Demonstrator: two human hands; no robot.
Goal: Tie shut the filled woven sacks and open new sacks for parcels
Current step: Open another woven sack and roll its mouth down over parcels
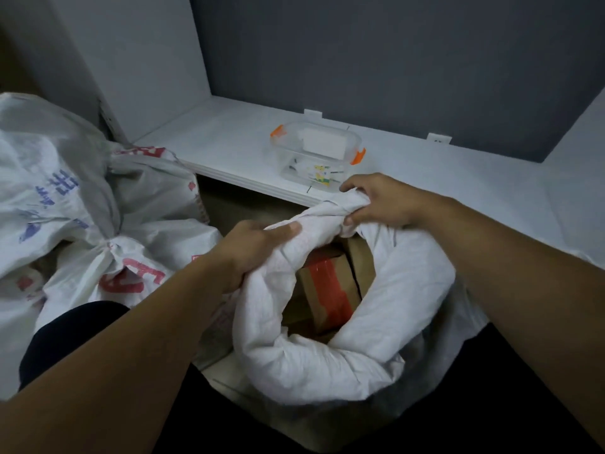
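Open sack [343,365]: one
Tied sacks [52,152] [137,276]: at least two
Cardboard parcels [327,290] [361,257]: two visible
Clear tub [314,152]: one
Wall sockets [313,113] [439,138]: two

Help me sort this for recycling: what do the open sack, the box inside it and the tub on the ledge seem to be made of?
The open sack: likely woven plastic, matte white; its rolled rim holds stiff creases, though the weave is blurred. The box: brown cardboard, matte, sealed with glossy red tape. The tub: clear rigid plastic, contents show through; orange clips look plastic too.

The white woven sack [343,365] stands open, rim rolled down, cardboard parcels [327,290] inside; tied sacks [82,224] lie left.
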